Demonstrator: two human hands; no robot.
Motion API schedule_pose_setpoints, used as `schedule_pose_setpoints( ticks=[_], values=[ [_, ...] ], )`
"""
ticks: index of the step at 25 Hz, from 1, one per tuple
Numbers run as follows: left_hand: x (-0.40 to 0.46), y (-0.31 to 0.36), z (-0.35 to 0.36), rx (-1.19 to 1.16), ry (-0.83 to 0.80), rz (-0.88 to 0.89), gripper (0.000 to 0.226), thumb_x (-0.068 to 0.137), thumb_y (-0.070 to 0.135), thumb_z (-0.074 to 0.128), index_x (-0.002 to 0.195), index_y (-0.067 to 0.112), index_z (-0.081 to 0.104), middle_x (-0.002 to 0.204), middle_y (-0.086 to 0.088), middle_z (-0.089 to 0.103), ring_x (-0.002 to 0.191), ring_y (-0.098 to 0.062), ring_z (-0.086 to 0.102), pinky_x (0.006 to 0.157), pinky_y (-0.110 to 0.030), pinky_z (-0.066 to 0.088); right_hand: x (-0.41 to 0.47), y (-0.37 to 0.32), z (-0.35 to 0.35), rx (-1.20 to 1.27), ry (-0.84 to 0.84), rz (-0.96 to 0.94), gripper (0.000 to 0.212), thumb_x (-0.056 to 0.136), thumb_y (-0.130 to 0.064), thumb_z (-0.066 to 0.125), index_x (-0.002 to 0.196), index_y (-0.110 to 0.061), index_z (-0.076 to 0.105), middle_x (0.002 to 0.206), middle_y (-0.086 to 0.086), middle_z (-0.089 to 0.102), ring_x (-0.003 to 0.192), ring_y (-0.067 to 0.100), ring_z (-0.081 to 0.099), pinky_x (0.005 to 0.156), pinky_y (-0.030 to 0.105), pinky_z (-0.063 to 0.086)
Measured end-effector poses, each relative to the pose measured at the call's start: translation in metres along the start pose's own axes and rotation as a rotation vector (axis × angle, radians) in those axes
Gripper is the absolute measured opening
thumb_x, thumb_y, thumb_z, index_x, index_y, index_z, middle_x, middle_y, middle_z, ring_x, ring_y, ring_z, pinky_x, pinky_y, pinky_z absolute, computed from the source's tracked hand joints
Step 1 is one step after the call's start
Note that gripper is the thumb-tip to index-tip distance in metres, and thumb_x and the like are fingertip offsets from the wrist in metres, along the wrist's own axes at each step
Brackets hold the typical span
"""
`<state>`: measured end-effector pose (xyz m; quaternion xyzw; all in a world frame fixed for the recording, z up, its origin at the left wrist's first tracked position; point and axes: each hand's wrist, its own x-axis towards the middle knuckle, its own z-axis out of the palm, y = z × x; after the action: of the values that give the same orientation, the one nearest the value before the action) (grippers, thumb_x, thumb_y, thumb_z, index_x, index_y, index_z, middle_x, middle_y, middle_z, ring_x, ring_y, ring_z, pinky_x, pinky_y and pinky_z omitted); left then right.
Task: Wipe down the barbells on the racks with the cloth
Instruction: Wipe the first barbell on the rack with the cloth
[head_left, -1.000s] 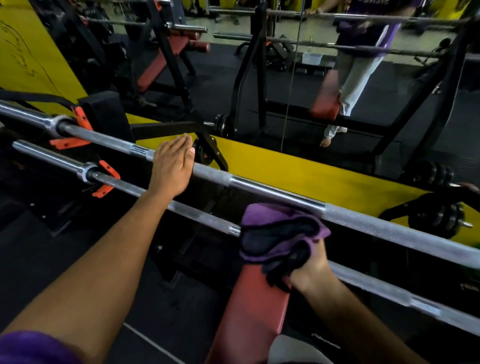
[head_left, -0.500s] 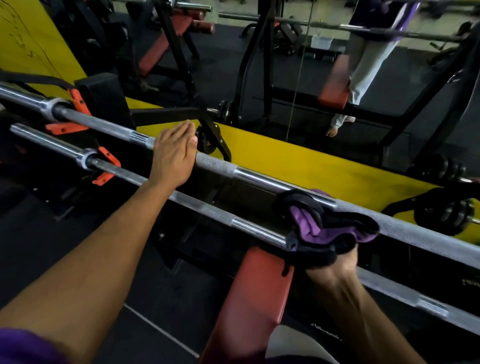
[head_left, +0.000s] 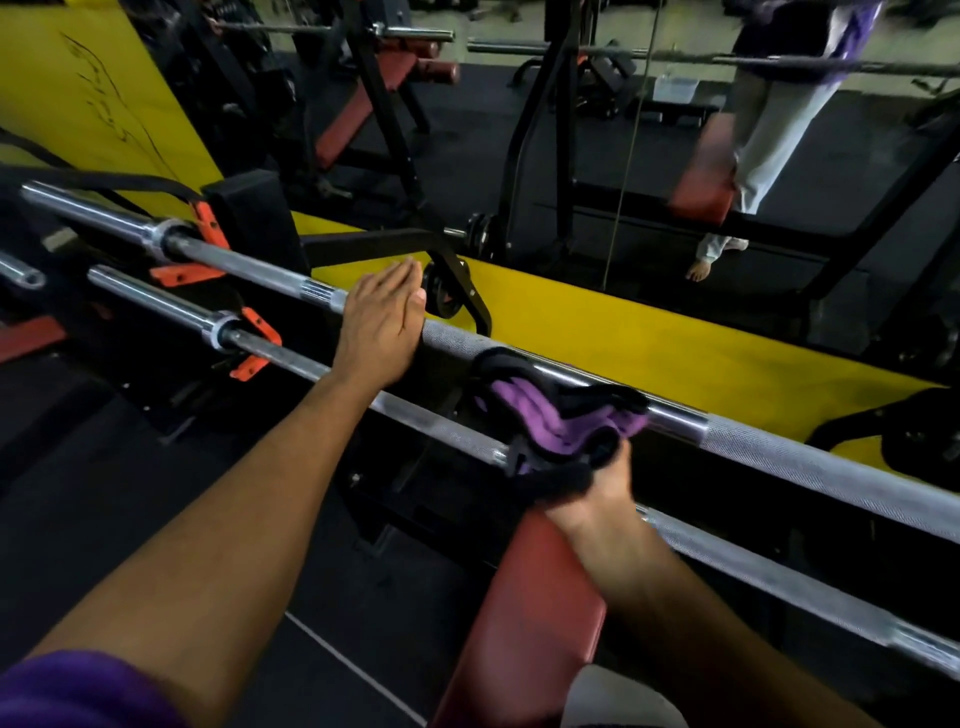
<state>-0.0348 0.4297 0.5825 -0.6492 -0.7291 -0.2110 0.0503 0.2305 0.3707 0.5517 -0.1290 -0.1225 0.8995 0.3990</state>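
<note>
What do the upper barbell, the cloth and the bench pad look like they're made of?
Upper barbell: likely steel with a chrome-like finish, shiny smooth bands between dull cross-hatched knurling. Cloth: soft purple and black fabric, bunched in folds, maybe microfibre. Bench pad: dull red covering, smooth, probably vinyl over padding.

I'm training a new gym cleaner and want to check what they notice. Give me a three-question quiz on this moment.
1. True or false: the left hand rests flat on the upper barbell.
2. Which hand holds the cloth? A) left B) right C) both
3. Fill in: the cloth is purple and ____.

Key:
1. True; its fingers lie straight over the bar.
2. B; the right hand grips the cloth against the upper barbell, above the red bench pad.
3. Black.
</note>
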Motion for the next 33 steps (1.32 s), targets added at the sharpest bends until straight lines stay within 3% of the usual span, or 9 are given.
schedule_pose_setpoints(
  ticks=[3, 5, 9, 14, 18, 21, 24, 29, 33],
  values=[
    [0.000, 0.001, 0.002, 0.022, 0.025, 0.007, 0.070, 0.103, 0.046, 0.009, 0.154, 0.007, 0.036, 0.160, -0.011, 0.038, 0.149, -0.024, 0.033, 0.124, -0.043, 0.018, -0.047, -0.030, -0.030, -0.043, -0.285, -0.239, 0.069, 0.101, -0.035, 0.016, 0.153, 0.010, 0.023, 0.159, 0.026, 0.029, 0.149, 0.031, 0.029, 0.122, 0.035, 0.014],
    [0.000, 0.002, 0.003, 0.030, 0.046, 0.016, 0.067, 0.104, 0.043, 0.011, 0.154, 0.005, 0.038, 0.159, -0.012, 0.039, 0.149, -0.025, 0.033, 0.123, -0.041, 0.018, -0.074, -0.044, -0.021, -0.040, -0.173, -0.267, 0.064, 0.102, -0.026, 0.013, 0.148, 0.013, 0.032, 0.155, 0.030, 0.034, 0.146, 0.033, 0.035, 0.122, 0.036, 0.019],
    [0.000, 0.001, 0.004, 0.032, 0.047, 0.030, 0.066, 0.105, 0.041, 0.012, 0.153, 0.005, 0.038, 0.159, -0.012, 0.040, 0.149, -0.024, 0.033, 0.123, -0.043, 0.019, -0.038, -0.026, 0.011, 0.166, 0.240, -0.194, 0.070, 0.086, -0.043, 0.025, 0.086, -0.001, 0.081, 0.089, 0.015, 0.077, 0.071, 0.023, 0.075, 0.064, 0.025, 0.060],
    [0.003, -0.005, 0.002, 0.045, 0.041, 0.080, 0.062, 0.105, 0.035, 0.018, 0.149, 0.000, 0.045, 0.155, -0.017, 0.045, 0.144, -0.029, 0.041, 0.117, -0.044, 0.026, 0.041, 0.026, 0.076, 0.314, 0.277, -0.025, 0.115, 0.089, -0.077, 0.004, 0.100, 0.017, 0.069, 0.098, 0.033, 0.071, 0.084, 0.039, 0.075, 0.109, 0.041, 0.043],
    [0.002, -0.005, 0.000, 0.057, 0.031, 0.093, 0.057, 0.105, 0.031, 0.026, 0.148, -0.001, 0.046, 0.154, -0.019, 0.046, 0.143, -0.033, 0.043, 0.116, -0.046, 0.026, 0.040, 0.030, 0.061, 0.119, 0.286, -0.097, 0.082, 0.101, -0.062, 0.015, 0.100, 0.000, 0.069, 0.073, 0.021, 0.073, 0.087, 0.027, 0.070, 0.091, 0.043, 0.046],
    [0.001, 0.001, 0.000, 0.020, 0.051, 0.038, 0.067, 0.103, 0.039, 0.014, 0.149, 0.002, 0.045, 0.155, -0.015, 0.045, 0.146, -0.027, 0.040, 0.120, -0.045, 0.024, 0.022, 0.008, 0.033, 0.144, 0.378, 0.016, 0.068, 0.097, -0.065, 0.015, 0.125, -0.009, 0.043, 0.109, 0.024, 0.073, 0.094, 0.036, 0.074, 0.082, 0.040, 0.056],
    [0.001, 0.000, 0.003, 0.008, 0.055, 0.034, 0.066, 0.103, 0.041, 0.014, 0.152, 0.005, 0.041, 0.158, -0.012, 0.041, 0.148, -0.024, 0.035, 0.123, -0.044, 0.018, -0.019, -0.030, 0.002, 0.030, 0.169, -0.189, 0.070, 0.095, -0.047, 0.009, 0.134, -0.009, 0.053, 0.139, 0.035, 0.052, 0.127, 0.045, 0.056, 0.105, 0.052, 0.046],
    [0.001, 0.000, 0.004, 0.016, 0.072, 0.038, 0.063, 0.105, 0.039, 0.015, 0.152, 0.005, 0.041, 0.158, -0.012, 0.042, 0.149, -0.025, 0.035, 0.124, -0.045, 0.018, -0.041, -0.040, -0.023, -0.194, 0.593, -0.255, 0.052, 0.102, -0.035, 0.028, 0.100, -0.017, 0.076, 0.097, 0.018, 0.071, 0.080, 0.039, 0.070, 0.069, 0.041, 0.056],
    [0.002, 0.000, 0.006, 0.030, 0.068, 0.017, 0.063, 0.105, 0.039, 0.016, 0.152, 0.006, 0.041, 0.158, -0.010, 0.041, 0.149, -0.023, 0.034, 0.124, -0.043, 0.017, -0.002, -0.026, -0.031, -0.849, 0.673, 0.056, 0.050, 0.103, -0.010, 0.048, 0.145, 0.015, 0.034, 0.155, 0.026, 0.036, 0.142, 0.036, 0.039, 0.087, 0.023, 0.043]
  ],
)
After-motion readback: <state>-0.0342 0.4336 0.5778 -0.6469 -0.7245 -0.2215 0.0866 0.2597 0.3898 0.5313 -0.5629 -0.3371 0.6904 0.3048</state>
